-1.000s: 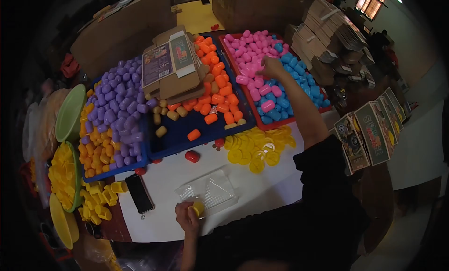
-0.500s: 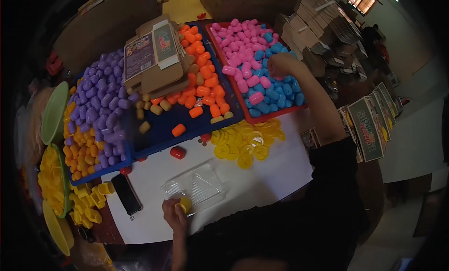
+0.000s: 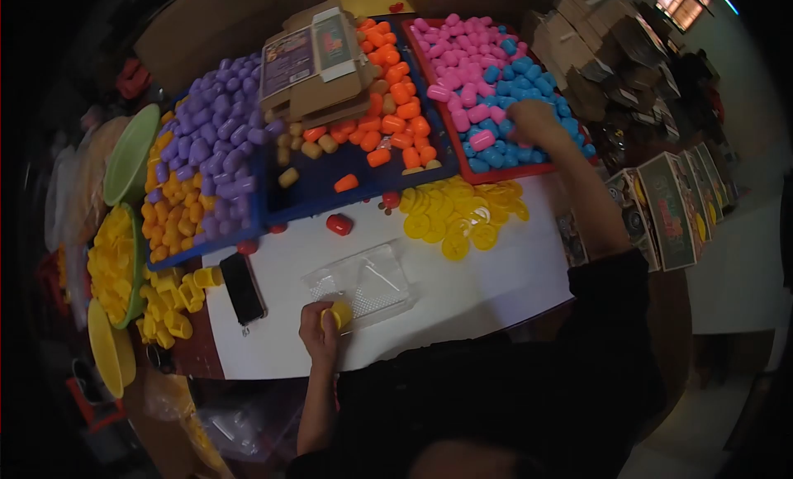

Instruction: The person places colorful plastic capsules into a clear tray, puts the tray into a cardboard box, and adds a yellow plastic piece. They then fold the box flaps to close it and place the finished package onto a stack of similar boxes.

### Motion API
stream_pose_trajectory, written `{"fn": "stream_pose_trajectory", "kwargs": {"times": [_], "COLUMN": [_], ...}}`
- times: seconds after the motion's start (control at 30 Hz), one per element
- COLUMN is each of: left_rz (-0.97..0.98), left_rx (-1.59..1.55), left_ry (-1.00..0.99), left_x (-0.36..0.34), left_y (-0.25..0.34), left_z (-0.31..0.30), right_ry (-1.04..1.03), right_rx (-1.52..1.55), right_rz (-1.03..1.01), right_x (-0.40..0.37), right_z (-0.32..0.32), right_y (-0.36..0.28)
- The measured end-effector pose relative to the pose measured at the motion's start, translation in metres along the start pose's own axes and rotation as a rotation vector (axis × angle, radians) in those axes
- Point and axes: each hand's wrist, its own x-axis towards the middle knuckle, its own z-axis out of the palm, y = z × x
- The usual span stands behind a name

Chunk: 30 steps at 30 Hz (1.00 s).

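My left hand (image 3: 317, 330) is closed on a small yellow plastic cup (image 3: 339, 313) at the near left corner of a clear plastic tray (image 3: 382, 281). The clear tray lies on the white table surface. My right hand (image 3: 535, 122) reaches down among blue capsule-shaped pieces (image 3: 522, 88) in the red tray (image 3: 512, 177); its fingertips are hidden and blurred. Pink pieces (image 3: 454, 47) of the same shape fill the far left part of the red tray.
A blue tray (image 3: 301, 200) holds purple (image 3: 221, 124), orange and tan pieces, with a flattened carton (image 3: 330, 99) on top. Yellow discs (image 3: 454, 219) lie before the trays. A phone (image 3: 242, 289), yellow cups (image 3: 169, 310) and printed boxes (image 3: 673, 206) lie around the sides.
The view has shifted, so the scene sits higher and further right. My right hand has moved nearer within the blue pieces. My left hand still holds the yellow cup by the clear tray.
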Motion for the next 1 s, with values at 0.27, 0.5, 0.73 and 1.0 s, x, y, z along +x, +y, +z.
{"fn": "stream_pose_trajectory", "kwargs": {"times": [0.27,0.5,0.73,1.0], "left_rz": [0.020,0.103,0.132,-0.151], "left_rx": [-0.041,0.173,-0.011,0.766], "left_ry": [0.039,0.176,0.016,-0.014], "left_x": [-0.002,-0.005,0.025,0.231], "left_y": [-0.006,0.000,0.014,-0.034], "left_z": [0.010,0.015,-0.014,-0.144], "right_ry": [0.035,-0.456,-0.907,-0.490], "right_rx": [0.469,0.916,1.002,0.899], "right_rz": [-0.997,-0.982,-0.772,-0.795], "right_x": [-0.112,-0.117,-0.101,-0.114], "right_z": [0.000,0.046,0.019,0.017], "right_y": [-0.234,-0.256,-0.253,-0.231]}}
